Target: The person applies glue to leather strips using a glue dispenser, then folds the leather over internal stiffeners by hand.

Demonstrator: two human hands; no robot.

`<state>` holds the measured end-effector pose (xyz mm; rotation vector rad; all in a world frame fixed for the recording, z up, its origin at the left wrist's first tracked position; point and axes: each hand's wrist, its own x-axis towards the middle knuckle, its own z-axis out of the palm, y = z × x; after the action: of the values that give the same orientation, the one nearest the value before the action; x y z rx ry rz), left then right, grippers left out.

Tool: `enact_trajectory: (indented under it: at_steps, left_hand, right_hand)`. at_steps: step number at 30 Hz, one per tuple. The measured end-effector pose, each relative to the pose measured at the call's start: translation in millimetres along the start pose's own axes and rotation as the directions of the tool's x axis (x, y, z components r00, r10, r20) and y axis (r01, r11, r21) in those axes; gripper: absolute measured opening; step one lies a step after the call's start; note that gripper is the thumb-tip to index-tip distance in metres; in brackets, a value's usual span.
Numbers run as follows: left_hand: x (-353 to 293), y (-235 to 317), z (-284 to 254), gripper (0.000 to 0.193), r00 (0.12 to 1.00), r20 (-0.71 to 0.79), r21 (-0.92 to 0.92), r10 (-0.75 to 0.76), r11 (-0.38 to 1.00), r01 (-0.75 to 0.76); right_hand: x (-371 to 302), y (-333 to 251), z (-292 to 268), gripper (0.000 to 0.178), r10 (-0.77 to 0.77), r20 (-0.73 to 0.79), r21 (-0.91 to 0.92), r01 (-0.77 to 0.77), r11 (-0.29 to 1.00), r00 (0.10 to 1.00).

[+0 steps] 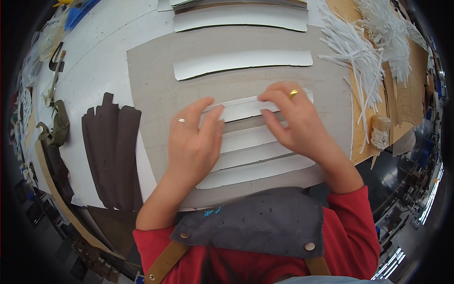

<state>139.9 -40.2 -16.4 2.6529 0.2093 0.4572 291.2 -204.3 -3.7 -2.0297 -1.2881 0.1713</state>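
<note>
Left hand [194, 142] flat, fingers spread, pressing down on the left end of a white card strip [246, 108]. Right hand [295, 120] at 3 o'clock from it, fingertips [266, 96] pinching the top edge of the same strip near its right end. Strip lying flat in the middle of a grey board [151, 80], long axis from 9 o'clock to 3 o'clock, slightly bowed. Part of the strip hidden under both hands. More white strips [255, 156] stacked like steps toward 6 o'clock, ends covered by the wrists. Another white strip [241, 64] lying alone toward 12 o'clock, same way round. Dark brown strips [113, 151] on the bench [94, 66] at 9 o'clock, long axis from 12 to 6. Pile of thin white shreds [369, 52] at 2 o'clock, cut off by the edge. Dark tools at the far left hard to make out.
</note>
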Motion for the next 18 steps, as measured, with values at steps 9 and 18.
enact_trajectory:
  at_steps: [9,18]
  left_hand:
    - [-18,-33,-6,0.012,0.933,-0.040,-0.030,-0.357,0.934,0.356]
    - [-15,-19,-14,0.009,0.967,-0.077,0.037,-0.241,0.969,0.245]
  right_hand:
    - [6,-2,50,0.036,-0.320,0.209,0.021,0.323,0.946,0.924]
    - [7,-3,50,0.043,-0.295,0.233,-0.024,0.309,0.951,0.927]
